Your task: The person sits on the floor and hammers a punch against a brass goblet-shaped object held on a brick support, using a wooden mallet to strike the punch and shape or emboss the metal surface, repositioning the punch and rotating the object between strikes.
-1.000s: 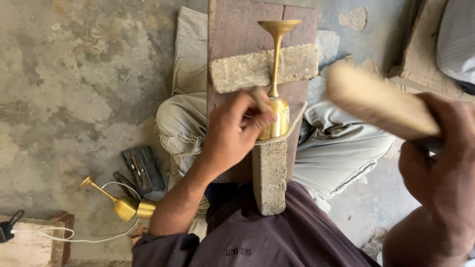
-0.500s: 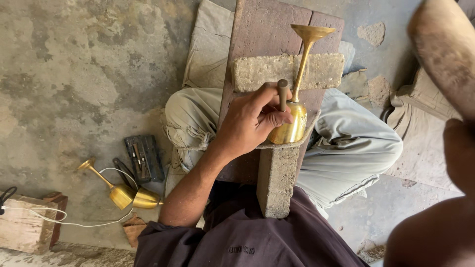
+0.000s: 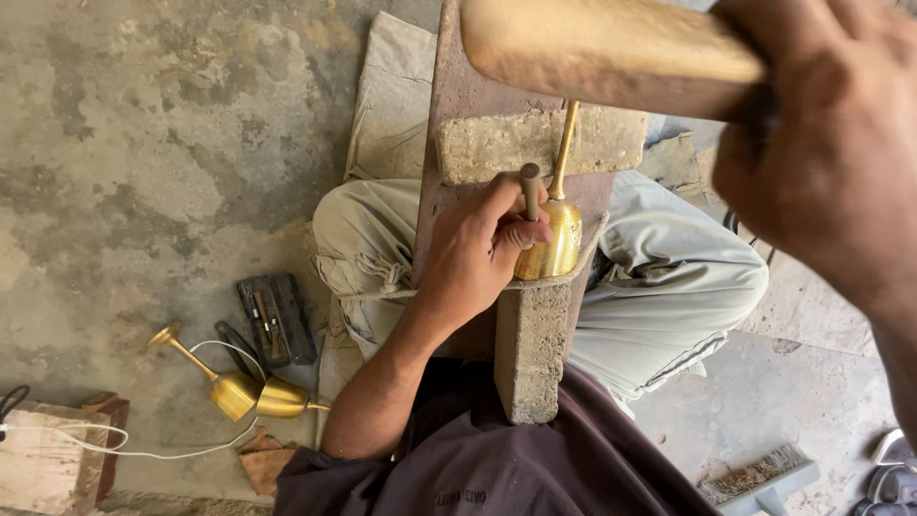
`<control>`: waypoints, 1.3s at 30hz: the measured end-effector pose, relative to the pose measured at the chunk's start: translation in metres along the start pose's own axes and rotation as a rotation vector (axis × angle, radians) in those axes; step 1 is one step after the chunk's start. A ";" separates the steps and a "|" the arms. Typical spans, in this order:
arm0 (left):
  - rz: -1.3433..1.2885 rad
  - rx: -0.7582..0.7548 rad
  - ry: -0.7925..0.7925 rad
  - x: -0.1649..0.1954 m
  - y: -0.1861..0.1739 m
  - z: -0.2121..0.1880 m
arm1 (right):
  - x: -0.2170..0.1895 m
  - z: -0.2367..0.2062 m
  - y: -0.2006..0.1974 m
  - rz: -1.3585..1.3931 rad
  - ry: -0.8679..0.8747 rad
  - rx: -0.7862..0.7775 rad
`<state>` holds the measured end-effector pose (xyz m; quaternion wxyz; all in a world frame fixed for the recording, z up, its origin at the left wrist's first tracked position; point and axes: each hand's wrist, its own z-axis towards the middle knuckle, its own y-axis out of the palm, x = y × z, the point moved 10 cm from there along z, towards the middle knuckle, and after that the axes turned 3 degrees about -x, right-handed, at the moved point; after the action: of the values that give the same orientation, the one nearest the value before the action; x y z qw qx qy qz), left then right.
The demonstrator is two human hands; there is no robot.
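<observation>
Rough, stained concrete floor in daylight; a wooden block at lower left; a brush lower right.

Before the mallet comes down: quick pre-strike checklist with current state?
1. Punch held in left hand, tip toward brass goblet: ok.
2. Goblet lying across the stone blocks, stem over the upper block: ok.
3. Wooden mallet gripped in right hand, raised: ok.
4. Punch tip's exact contact spot: cannot tell, fingers hide it.
5. Left fingers clear of the punch head: not ok, they wrap just below it.
</observation>
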<state>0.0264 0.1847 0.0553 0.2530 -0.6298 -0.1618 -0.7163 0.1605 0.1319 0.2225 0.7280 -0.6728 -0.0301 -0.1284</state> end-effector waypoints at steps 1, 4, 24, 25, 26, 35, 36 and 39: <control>0.020 0.016 0.009 0.001 0.000 -0.001 | -0.005 0.003 0.000 -0.045 -0.018 -0.002; 0.023 0.073 0.013 0.001 -0.001 -0.005 | -0.014 0.011 0.000 -0.095 -0.091 -0.031; -0.120 0.297 -0.186 -0.024 -0.001 -0.030 | -0.036 0.040 0.013 -0.299 -0.178 -0.102; -0.123 0.300 -0.196 -0.025 -0.001 -0.031 | -0.036 0.038 0.012 -0.301 -0.182 -0.098; -0.127 0.302 -0.206 -0.025 0.000 -0.032 | -0.034 0.039 0.010 -0.232 -0.178 -0.073; -0.201 0.326 -0.198 -0.026 0.005 -0.038 | -0.036 0.031 0.008 -0.203 -0.208 -0.073; -0.203 0.329 -0.186 -0.025 0.006 -0.040 | -0.036 0.030 0.010 -0.212 -0.210 -0.087; -0.143 0.332 -0.153 -0.020 0.010 -0.043 | -0.034 0.030 0.013 -0.218 -0.208 -0.107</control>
<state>-0.0020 0.1563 0.0279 0.2887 -0.6189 -0.3409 -0.6460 0.1341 0.1670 0.2049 0.6659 -0.7130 -0.1714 -0.1375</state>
